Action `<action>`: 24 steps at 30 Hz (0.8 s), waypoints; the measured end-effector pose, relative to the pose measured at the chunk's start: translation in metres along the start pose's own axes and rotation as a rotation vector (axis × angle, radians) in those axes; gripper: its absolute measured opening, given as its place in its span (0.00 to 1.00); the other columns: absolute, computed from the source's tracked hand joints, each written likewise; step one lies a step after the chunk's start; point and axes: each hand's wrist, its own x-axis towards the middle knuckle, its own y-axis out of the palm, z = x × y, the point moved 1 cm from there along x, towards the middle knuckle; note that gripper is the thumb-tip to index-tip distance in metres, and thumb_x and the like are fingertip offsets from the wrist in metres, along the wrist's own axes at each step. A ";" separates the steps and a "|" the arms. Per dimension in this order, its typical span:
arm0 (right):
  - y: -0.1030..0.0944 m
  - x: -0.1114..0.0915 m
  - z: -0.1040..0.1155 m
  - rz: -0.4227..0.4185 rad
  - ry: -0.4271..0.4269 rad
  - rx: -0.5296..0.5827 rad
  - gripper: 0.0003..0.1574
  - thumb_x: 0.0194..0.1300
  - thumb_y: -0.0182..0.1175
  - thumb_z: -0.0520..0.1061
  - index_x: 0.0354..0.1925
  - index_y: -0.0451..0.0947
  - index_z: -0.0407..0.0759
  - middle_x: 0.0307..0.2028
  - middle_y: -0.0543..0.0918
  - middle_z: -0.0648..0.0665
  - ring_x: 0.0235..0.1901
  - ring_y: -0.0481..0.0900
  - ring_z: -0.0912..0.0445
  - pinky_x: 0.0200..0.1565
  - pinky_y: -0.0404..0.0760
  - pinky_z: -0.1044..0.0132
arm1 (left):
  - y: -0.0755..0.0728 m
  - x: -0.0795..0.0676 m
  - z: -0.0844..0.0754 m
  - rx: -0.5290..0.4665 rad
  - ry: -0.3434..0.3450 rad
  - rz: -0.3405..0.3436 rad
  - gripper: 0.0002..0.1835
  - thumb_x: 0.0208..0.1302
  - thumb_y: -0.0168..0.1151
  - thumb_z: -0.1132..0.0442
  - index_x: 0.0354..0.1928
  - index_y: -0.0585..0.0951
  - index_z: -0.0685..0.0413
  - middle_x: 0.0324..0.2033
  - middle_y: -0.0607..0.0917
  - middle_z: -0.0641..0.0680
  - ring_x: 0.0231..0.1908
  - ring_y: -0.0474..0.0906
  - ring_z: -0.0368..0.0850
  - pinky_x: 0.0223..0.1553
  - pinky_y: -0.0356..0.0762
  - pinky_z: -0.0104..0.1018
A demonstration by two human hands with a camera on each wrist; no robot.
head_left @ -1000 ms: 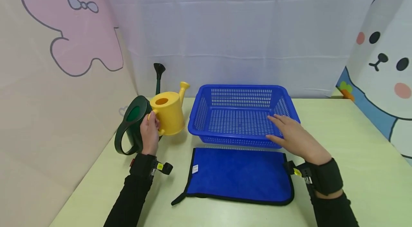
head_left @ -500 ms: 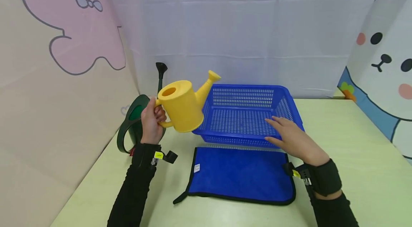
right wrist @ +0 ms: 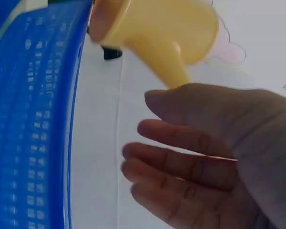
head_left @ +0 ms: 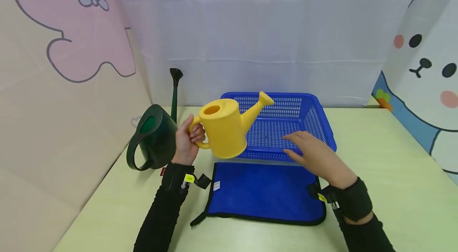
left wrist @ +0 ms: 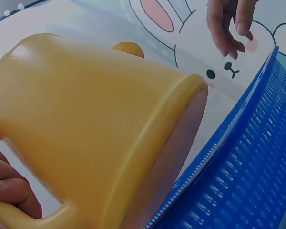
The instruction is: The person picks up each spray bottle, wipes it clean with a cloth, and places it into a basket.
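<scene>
My left hand [head_left: 188,140] grips the handle of a yellow watering can [head_left: 226,130], its fingers curled round it. The can hangs above the table in front of the left part of a blue basket [head_left: 323,125], spout pointing right. In the left wrist view the can's body [left wrist: 81,114] fills much of the picture, its base turned towards the basket wall [left wrist: 238,176]. My right hand [head_left: 316,158] hovers over the basket's front right part, holding nothing. Its thumb and fingers [right wrist: 176,160] are apart and slightly bent in the right wrist view.
A dark green watering can [head_left: 162,140] stands at the left, near the side wall, its long spout rising behind. In front of the basket a blue cloth [head_left: 266,192] with black edging lies flat on the table [head_left: 386,172]. A white curtain [head_left: 232,37] closes off the back.
My left hand has carried the yellow watering can rightward from beside the green one to in front of the basket. My right hand has shifted slightly left.
</scene>
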 end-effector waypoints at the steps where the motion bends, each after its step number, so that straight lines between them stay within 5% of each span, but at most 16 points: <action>1: 0.001 0.000 0.005 -0.008 -0.029 -0.002 0.20 0.60 0.60 0.47 0.48 0.76 0.38 0.42 0.81 0.40 0.44 0.79 0.48 0.45 0.79 0.55 | 0.000 0.000 0.001 0.003 -0.001 0.009 0.25 0.73 0.32 0.56 0.15 0.64 0.47 0.11 0.62 0.42 0.12 0.56 0.37 0.19 0.55 0.26; 6: 0.015 0.001 0.027 0.064 -0.128 -0.008 0.06 0.56 0.63 0.42 0.34 0.81 0.43 0.29 0.80 0.49 0.29 0.78 0.59 0.34 0.79 0.68 | 0.004 0.000 0.003 0.026 -0.020 0.030 0.25 0.73 0.32 0.56 0.14 0.63 0.47 0.10 0.62 0.41 0.11 0.56 0.36 0.17 0.54 0.25; 13: 0.051 0.007 0.042 0.335 -0.083 -0.020 0.18 0.53 0.66 0.45 0.42 0.80 0.37 0.35 0.82 0.45 0.34 0.79 0.54 0.39 0.80 0.61 | 0.017 0.004 0.004 0.022 -0.017 0.040 0.25 0.73 0.32 0.55 0.14 0.63 0.47 0.10 0.63 0.41 0.11 0.56 0.36 0.18 0.53 0.26; 18: 0.071 0.008 0.042 0.293 -0.118 -0.084 0.11 0.51 0.68 0.43 0.31 0.79 0.38 0.25 0.76 0.48 0.24 0.70 0.58 0.31 0.76 0.64 | 0.023 0.004 0.004 0.000 0.003 -0.004 0.25 0.73 0.34 0.55 0.13 0.63 0.47 0.09 0.62 0.41 0.11 0.55 0.36 0.17 0.52 0.25; 24: 0.084 0.005 0.042 0.245 -0.099 -0.129 0.11 0.47 0.69 0.38 0.19 0.74 0.40 0.22 0.75 0.46 0.22 0.73 0.55 0.26 0.75 0.61 | 0.026 0.003 0.004 0.023 0.009 -0.042 0.25 0.72 0.35 0.55 0.14 0.62 0.48 0.09 0.61 0.41 0.11 0.55 0.36 0.17 0.52 0.25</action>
